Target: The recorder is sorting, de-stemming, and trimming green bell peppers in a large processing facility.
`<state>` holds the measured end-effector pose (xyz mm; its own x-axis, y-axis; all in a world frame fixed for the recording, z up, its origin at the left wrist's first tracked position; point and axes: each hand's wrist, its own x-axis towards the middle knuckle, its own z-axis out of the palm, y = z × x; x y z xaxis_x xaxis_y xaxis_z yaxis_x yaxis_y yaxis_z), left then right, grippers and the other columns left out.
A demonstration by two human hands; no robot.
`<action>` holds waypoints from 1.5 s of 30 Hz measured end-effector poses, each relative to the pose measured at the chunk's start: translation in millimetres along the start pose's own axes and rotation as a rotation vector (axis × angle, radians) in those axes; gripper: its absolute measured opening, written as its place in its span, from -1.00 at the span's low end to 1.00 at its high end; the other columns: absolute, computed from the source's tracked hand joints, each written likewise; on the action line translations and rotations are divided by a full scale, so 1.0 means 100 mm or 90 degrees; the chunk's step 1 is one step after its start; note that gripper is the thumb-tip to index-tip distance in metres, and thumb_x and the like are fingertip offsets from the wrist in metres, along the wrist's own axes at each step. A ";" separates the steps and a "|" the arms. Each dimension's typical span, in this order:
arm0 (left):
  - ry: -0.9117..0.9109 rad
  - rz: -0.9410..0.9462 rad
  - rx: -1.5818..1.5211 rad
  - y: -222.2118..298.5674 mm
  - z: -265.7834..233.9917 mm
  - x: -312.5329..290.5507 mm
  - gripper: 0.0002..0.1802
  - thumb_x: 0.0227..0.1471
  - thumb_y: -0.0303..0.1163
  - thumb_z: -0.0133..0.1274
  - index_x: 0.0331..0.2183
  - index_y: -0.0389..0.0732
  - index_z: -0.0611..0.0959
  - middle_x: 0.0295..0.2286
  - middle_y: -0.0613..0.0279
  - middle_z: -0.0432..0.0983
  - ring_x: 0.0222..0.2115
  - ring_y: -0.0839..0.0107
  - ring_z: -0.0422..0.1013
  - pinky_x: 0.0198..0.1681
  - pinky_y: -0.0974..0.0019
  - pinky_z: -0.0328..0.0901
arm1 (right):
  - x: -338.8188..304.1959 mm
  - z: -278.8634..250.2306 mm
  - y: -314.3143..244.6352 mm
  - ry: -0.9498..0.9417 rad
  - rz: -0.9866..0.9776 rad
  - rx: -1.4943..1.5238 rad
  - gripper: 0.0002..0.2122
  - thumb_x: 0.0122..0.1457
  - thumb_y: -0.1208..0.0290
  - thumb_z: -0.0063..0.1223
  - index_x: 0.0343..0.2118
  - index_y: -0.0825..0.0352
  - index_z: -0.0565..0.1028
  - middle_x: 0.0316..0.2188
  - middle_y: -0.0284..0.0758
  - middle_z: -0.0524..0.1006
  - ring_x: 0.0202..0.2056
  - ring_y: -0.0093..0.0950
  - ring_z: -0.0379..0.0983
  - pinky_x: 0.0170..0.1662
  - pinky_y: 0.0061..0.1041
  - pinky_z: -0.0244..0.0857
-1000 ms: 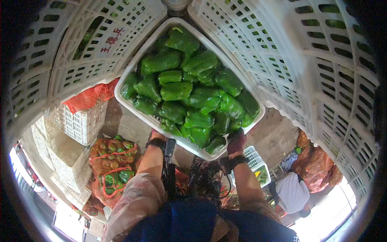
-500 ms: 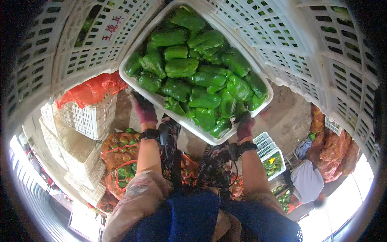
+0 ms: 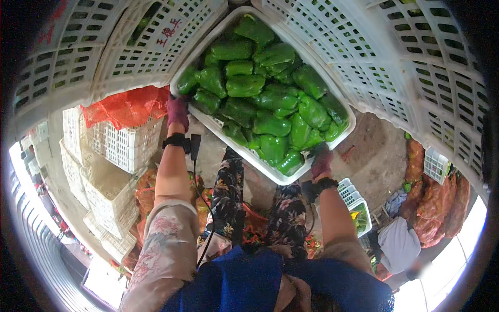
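A white plastic crate (image 3: 231, 136) full of glossy green bell peppers (image 3: 275, 99) sits in front of me, one corner toward my body. My left hand (image 3: 178, 112), in a dark reddish glove, holds the crate at its left corner, with the fingertips partly hidden. On the near right side, my gloved right hand (image 3: 322, 162) grips the rim, its fingers reaching over the edge beside the peppers.
Tall slatted crates (image 3: 140, 47) stand to the left, and more crates (image 3: 358, 57) rise on the right. A red mesh sack (image 3: 127, 106) lies on white crates at left. Filled red sacks (image 3: 434, 208) and a person in a light top (image 3: 399, 244) are at lower right.
My left hand has moved up and left along the crate to its left corner. My right hand stays at the near right rim. The crate appears slightly further right in view.
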<state>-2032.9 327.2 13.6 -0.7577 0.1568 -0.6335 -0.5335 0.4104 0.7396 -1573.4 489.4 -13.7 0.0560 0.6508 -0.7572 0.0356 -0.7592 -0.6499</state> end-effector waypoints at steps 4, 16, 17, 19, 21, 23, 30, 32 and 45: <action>0.063 -0.008 0.110 -0.06 0.01 -0.20 -0.61 -0.06 -0.44 0.05 -0.11 -0.10 0.47 -0.40 0.31 0.48 -0.50 0.48 0.35 -0.51 0.40 0.24 | 0.07 0.07 -0.32 -0.082 0.058 0.101 -0.71 0.16 0.15 -0.08 -0.23 0.29 0.43 -0.42 -0.42 0.44 -0.43 -0.47 0.32 -0.30 -0.45 0.25; -0.023 -0.061 0.132 -0.11 -0.04 0.05 -0.58 -0.14 -0.44 0.03 -0.14 -0.23 0.47 -0.38 0.22 0.47 -0.45 0.39 0.41 -0.45 0.32 0.32 | 0.21 0.00 -0.14 0.096 -0.209 -0.272 -0.72 0.08 0.25 -0.02 -0.33 0.41 0.49 -0.46 -0.40 0.47 -0.49 -0.52 0.33 -0.40 -0.44 0.23; -0.027 -0.051 0.161 -0.04 -0.07 0.01 -0.57 -0.13 -0.43 0.03 -0.12 -0.22 0.44 -0.34 0.21 0.46 -0.42 0.39 0.41 -0.42 0.32 0.32 | 0.08 0.14 -0.28 0.044 -0.130 -0.092 -0.71 0.05 0.26 0.01 -0.31 0.42 0.49 -0.45 -0.38 0.47 -0.48 -0.53 0.31 -0.40 -0.43 0.23; -0.057 -0.062 0.105 -0.06 -0.07 0.08 -0.53 -0.07 -0.41 0.05 -0.06 -0.16 0.39 -0.24 0.21 0.44 -0.37 0.41 0.39 -0.35 0.31 0.31 | 0.22 0.06 -0.25 0.107 -0.137 -0.126 -0.71 0.04 0.26 0.02 -0.32 0.43 0.49 -0.46 -0.38 0.48 -0.48 -0.53 0.31 -0.40 -0.43 0.22; -0.007 -0.020 0.066 -0.31 -0.24 0.14 -0.54 -0.07 -0.41 0.04 -0.06 -0.15 0.39 -0.24 0.21 0.44 -0.37 0.40 0.39 -0.35 0.31 0.31 | 0.29 0.05 -0.03 0.102 -0.226 -0.244 -0.71 0.02 0.27 0.02 -0.35 0.45 0.49 -0.46 -0.36 0.48 -0.48 -0.50 0.34 -0.45 -0.41 0.21; 0.012 0.040 -0.044 -0.27 -0.11 -0.03 -0.56 -0.04 -0.43 0.02 -0.06 -0.13 0.39 -0.24 0.23 0.43 -0.36 0.38 0.39 -0.36 0.30 0.32 | 0.17 0.21 -0.29 0.164 -0.094 -0.188 -0.72 0.03 0.28 0.02 -0.36 0.46 0.49 -0.48 -0.34 0.49 -0.51 -0.49 0.35 -0.48 -0.41 0.21; -0.126 -0.061 0.035 -0.09 -0.06 -0.08 -0.63 0.03 -0.38 -0.06 -0.07 -0.13 0.41 -0.32 0.26 0.41 -0.40 0.41 0.37 -0.39 0.29 0.35 | -0.17 0.37 -0.60 0.209 0.039 -0.081 -0.73 0.07 0.28 -0.05 -0.34 0.44 0.47 -0.52 -0.31 0.49 -0.57 -0.50 0.36 -0.54 -0.44 0.20; -0.092 -0.018 0.053 -0.22 -0.21 0.05 -0.70 0.01 -0.32 -0.02 -0.18 -0.19 0.47 -0.37 0.23 0.41 -0.45 0.40 0.36 -0.44 0.30 0.33 | -0.33 0.45 -0.67 0.241 0.025 -0.236 -0.72 0.12 0.23 -0.09 -0.31 0.38 0.46 -0.43 -0.28 0.51 -0.46 -0.42 0.41 -0.44 -0.38 0.24; -0.212 -0.012 0.052 -0.17 -0.26 0.44 -0.69 -0.01 -0.27 -0.03 -0.17 -0.11 0.49 -0.41 0.27 0.45 -0.50 0.39 0.36 -0.52 0.31 0.28 | -0.44 0.46 -0.56 0.191 -0.125 -0.407 -0.64 0.12 0.21 -0.14 -0.26 0.49 0.42 -0.39 0.05 0.48 -0.34 -0.08 0.44 -0.25 -0.18 0.27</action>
<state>-2066.7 303.7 -21.2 -0.5768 0.4272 -0.6963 -0.5039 0.4849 0.7149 -1624.0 503.6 52.5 0.2567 0.8140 -0.5211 0.6429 -0.5464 -0.5368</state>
